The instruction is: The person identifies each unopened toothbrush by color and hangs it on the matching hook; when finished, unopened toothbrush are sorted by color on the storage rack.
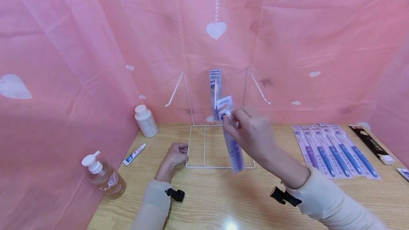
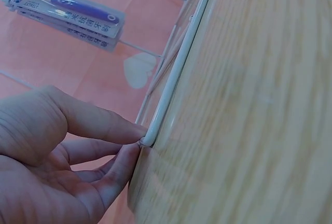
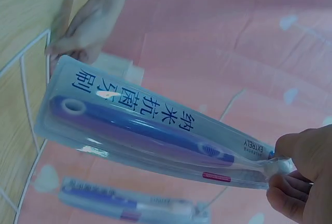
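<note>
place: staged tabletop booth mocked up as a shop display corner, not a real store
backdrop: pink curtain (image 1: pixel 96 45) with white heart prints hung on three sides, creased and stained
surface: light wood-grain table (image 1: pixel 223 201)
fixture: white wire display rack (image 1: pixel 220 144) with peg hooks, one packaged toothbrush (image 1: pixel 214 88) hanging on centre hook
stock: row of identical packaged toothbrushes (image 1: pixel 335 150) laid flat at right, retail blister packs with printed headers
other goods: toothpaste tube (image 1: pixel 134 154), white bottle (image 1: pixel 145 120), pump bottle (image 1: pixel 103 176), black boxed item (image 1: pixel 370 144)
</note>
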Demonstrator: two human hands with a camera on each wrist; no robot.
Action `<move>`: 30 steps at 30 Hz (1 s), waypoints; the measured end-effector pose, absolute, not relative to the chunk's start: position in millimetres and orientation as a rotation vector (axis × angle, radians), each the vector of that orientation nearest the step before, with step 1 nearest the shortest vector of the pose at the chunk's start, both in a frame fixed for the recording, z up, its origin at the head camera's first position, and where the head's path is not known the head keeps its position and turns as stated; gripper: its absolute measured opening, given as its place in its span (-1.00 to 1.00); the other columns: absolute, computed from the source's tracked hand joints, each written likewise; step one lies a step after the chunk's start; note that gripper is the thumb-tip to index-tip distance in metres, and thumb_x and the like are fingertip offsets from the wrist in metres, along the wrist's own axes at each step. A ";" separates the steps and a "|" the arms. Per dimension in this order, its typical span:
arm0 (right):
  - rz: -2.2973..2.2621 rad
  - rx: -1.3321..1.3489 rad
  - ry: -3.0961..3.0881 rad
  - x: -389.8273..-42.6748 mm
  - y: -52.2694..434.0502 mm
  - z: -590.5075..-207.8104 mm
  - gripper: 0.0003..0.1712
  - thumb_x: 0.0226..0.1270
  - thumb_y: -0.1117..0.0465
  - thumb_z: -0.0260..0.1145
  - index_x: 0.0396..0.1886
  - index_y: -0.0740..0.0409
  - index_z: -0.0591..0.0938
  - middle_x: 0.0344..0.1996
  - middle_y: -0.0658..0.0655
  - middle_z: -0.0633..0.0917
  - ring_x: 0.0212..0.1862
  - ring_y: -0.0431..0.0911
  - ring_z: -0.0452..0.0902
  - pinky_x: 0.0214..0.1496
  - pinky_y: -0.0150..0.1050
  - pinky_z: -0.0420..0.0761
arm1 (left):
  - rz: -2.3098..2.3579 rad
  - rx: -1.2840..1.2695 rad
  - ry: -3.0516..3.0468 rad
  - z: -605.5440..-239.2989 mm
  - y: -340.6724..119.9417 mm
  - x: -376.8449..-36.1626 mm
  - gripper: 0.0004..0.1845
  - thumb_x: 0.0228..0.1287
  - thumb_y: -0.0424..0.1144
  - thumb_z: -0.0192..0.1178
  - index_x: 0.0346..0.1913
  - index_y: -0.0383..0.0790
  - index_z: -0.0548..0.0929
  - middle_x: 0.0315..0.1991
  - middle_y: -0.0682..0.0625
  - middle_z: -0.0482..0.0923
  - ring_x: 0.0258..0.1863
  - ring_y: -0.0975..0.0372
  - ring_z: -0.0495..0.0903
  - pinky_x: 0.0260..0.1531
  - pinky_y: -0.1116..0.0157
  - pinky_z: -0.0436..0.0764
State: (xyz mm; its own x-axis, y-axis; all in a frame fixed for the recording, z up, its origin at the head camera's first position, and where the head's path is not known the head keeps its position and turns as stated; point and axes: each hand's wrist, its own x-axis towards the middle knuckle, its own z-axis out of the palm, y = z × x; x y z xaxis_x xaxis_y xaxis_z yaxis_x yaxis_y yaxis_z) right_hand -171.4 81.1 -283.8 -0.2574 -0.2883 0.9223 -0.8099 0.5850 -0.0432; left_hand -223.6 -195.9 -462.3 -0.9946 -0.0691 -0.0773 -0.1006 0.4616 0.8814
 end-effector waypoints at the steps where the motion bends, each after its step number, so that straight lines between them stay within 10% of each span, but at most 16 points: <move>1: 0.648 0.895 -1.813 -169.4 77.9 -282.8 -0.87 0.09 0.30 0.38 -0.53 0.24 0.59 -0.64 0.06 0.54 -0.66 -0.17 0.45 -0.72 -0.34 0.42 | 1.605 -0.154 2.664 -461.9 -196.1 -223.8 -0.32 -0.31 -0.74 0.24 0.10 -0.57 0.58 -0.22 -0.18 0.59 -0.21 0.10 0.57 -0.17 0.26 0.63; 30: 0.795 0.730 -2.168 -210.0 47.7 -287.5 -0.82 0.16 0.28 0.40 -0.51 0.26 0.58 -0.59 0.13 0.63 -0.60 -0.09 0.47 -0.61 -0.21 0.49 | 1.582 -0.181 2.648 -463.3 -196.2 -224.7 -0.35 -0.23 -0.74 0.27 0.12 -0.53 0.58 -0.21 -0.16 0.58 -0.18 0.09 0.56 -0.16 0.25 0.63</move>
